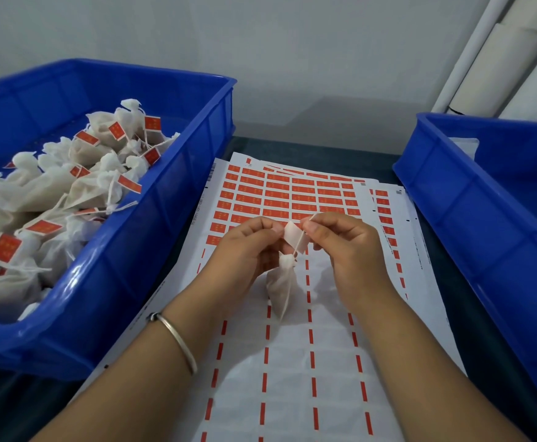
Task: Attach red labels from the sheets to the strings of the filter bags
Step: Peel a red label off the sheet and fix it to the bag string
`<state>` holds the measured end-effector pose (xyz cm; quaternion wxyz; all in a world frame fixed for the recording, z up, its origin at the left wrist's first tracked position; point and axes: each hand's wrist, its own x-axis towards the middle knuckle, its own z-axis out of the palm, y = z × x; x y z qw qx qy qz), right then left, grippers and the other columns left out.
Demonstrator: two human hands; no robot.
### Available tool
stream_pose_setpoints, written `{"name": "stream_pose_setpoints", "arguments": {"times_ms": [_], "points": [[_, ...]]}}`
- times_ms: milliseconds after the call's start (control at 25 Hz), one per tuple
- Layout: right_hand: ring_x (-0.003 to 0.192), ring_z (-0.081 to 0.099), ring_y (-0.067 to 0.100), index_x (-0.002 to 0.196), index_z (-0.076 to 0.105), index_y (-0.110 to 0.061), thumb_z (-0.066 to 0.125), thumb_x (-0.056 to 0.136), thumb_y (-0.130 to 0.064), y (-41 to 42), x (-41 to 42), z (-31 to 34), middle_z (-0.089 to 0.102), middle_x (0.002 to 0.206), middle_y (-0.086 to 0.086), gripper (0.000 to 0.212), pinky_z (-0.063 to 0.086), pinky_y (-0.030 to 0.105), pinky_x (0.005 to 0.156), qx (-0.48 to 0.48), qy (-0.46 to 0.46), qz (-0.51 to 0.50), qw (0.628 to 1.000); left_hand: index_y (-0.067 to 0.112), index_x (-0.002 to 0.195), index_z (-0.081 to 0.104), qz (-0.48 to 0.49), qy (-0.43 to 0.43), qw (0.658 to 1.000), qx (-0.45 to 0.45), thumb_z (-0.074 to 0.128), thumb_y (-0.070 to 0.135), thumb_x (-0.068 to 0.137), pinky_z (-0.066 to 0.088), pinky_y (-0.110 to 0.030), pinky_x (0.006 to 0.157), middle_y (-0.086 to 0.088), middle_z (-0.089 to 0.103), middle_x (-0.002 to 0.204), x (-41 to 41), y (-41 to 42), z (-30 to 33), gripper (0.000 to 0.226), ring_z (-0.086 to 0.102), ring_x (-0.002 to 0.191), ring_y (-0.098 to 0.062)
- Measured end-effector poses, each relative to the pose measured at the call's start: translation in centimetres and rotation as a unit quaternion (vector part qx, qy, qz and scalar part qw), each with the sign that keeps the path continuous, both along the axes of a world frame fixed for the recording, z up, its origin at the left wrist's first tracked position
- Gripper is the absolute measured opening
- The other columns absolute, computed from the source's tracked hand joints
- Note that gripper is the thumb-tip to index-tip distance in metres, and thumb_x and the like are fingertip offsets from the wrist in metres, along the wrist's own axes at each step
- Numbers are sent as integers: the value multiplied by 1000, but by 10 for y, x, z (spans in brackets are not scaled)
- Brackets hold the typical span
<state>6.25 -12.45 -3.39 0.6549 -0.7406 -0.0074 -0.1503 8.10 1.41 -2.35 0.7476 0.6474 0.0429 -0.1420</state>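
— Hands?
— Left hand and right hand both pinch a label, pale side up, laid against the string.
— The bag?
— Bag hangs by that string above the sheet.
— Surroundings?
— Left bin holds labelled bags; right bin stands beside the sheets.

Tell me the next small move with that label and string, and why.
Probably fold the label shut over the string. Both hands, left and right, pinch it above the sheet, its pale back facing up, the string lying across it and the bag hanging below.
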Motion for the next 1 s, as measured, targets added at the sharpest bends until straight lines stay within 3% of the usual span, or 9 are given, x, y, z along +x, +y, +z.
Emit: {"name": "stream_pose_setpoints", "arguments": {"times_ms": [520,680,1000], "points": [[91,64,-4,80,66,-35,64,85,-28,-1,0,1,68,84,-30,9,52,10,73,25,16,-15,999,14,84,65,-41,-3,999,-18,53,18,92,54,-31,82,1,69,73,1,4,-2,15,64,79,-21],[91,64,-2,80,66,-35,64,85,-27,-1,1,2,68,84,-28,10,52,10,71,25,10,-18,999,19,86,67,-66,-24,997,-25,55,20,91,53,-29,81,2,72,86,-2,6,-3,14,66,92,-22],[90,66,0,80,68,-34,64,86,-25,-1,2,0,70,84,-25,12,53,13,66,33,5,-8,999,30,70,73,-113,-96,989,-2,61,13,85,50,-17,66,10,70,83,-6,8,-1,25,66,79,-6]]}}
